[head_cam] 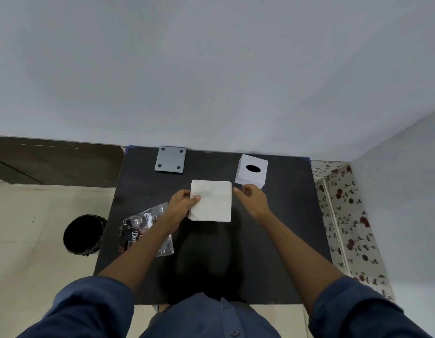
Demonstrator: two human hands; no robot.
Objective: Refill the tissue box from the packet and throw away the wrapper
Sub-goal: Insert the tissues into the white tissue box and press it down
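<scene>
**Tissue stack out of packet, box not yet loaded**

While the stack sits bare on the desk (272, 215), the job now looks to be getting it squared up & into the box w/o shedding sheets.

Left to right: bin (83, 234) on the floor beside the desk's left edge, open top dark. Wrapper (141, 225) lies crumpled on the desk, partly under the left forearm, so its full extent is hidden; print mostly unreadable. Left hand (182, 203) pinches the left edge of the tissue stack (211, 201), thumb on top, fingers below out of sight. Stack lies mid-desk, edges a bit uneven. Right hand (253, 197) is just beside the stack's right edge, fingers loosely curled, holding nothing that I can see; can't tell if it touches the stack or the tissue box (251, 170) just behind it.

Advice: grip both sides evenly, keep sheets aligned, tip the box to reach its base, since the oval slot looks too small for a whole stack. Box's underside & how it opens aren't visible. Grey plate (170, 159) at the desk's rear: purpose unclear.
</scene>
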